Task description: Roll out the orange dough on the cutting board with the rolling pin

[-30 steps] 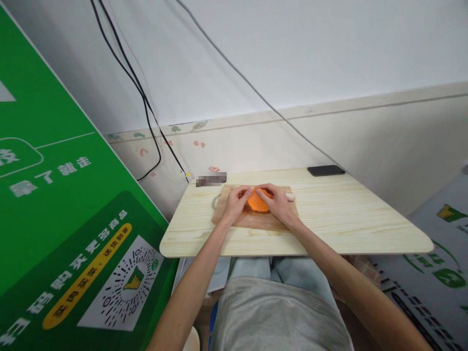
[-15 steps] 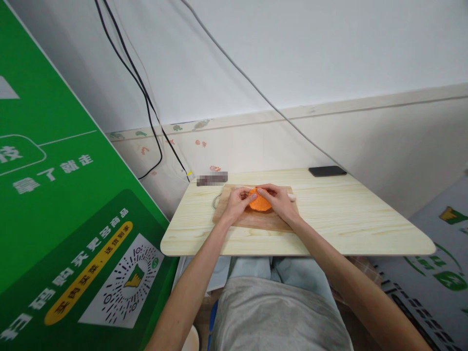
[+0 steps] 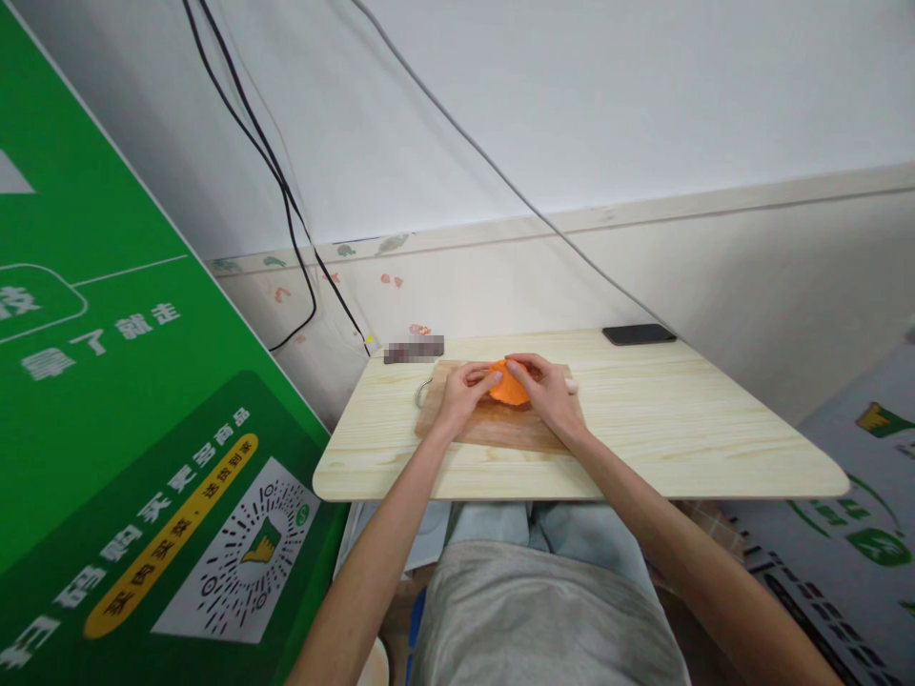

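Between my two hands, over a wooden cutting board [image 3: 500, 429], is a thin, roundish orange piece [image 3: 510, 386] with an uneven edge; it looks like a soft dough wrapper, though I cannot be sure of the material. My left hand [image 3: 464, 393] pinches its left side with thumb and fingers. On the right side, my right hand [image 3: 547, 389] holds it in the same way, thumb in front and fingers behind. Beyond my right hand a pale rounded end [image 3: 572, 386] of some object sticks out; the rest is hidden.
The board lies on a light wood-grain table [image 3: 679, 429]. A black phone [image 3: 639, 334] rests at the back right, and a blurred-out dark item [image 3: 415, 350] at the back left. A metal ring [image 3: 423, 393] shows at the board's left edge. Cables [image 3: 286, 191] hang along the wall.
The orange piece has been raised and tilted slightly, moving up and away from me, and more of the board shows below it. Both hands stay closed on it.
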A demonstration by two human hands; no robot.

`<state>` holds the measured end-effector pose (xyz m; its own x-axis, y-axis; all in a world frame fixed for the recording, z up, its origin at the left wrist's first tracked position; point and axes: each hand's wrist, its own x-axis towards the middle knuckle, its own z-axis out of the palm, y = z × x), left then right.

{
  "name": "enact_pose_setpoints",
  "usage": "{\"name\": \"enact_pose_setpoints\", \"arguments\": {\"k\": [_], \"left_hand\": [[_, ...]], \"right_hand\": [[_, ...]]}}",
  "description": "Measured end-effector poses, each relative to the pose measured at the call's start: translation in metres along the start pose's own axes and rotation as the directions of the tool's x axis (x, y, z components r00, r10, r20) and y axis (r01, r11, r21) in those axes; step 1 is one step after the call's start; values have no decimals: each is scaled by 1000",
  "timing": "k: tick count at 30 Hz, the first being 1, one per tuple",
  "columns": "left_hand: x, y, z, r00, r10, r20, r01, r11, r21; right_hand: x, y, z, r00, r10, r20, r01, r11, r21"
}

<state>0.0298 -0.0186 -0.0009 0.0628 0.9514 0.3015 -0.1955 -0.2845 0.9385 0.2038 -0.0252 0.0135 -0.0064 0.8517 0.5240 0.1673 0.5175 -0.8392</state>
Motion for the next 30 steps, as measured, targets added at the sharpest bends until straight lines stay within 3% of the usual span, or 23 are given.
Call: {"name": "enact_pose_setpoints", "arguments": {"k": [9,30], "left_hand": [[1,-1,0,998,65,-23,-64,996,60],[-1,-1,-6,990,104,96,-120,976,182]], "right_hand": [[-2,3,3,994,-107,37,110,990,-90],[1,10,-1,982,-130,139,146,983,-114]]}}
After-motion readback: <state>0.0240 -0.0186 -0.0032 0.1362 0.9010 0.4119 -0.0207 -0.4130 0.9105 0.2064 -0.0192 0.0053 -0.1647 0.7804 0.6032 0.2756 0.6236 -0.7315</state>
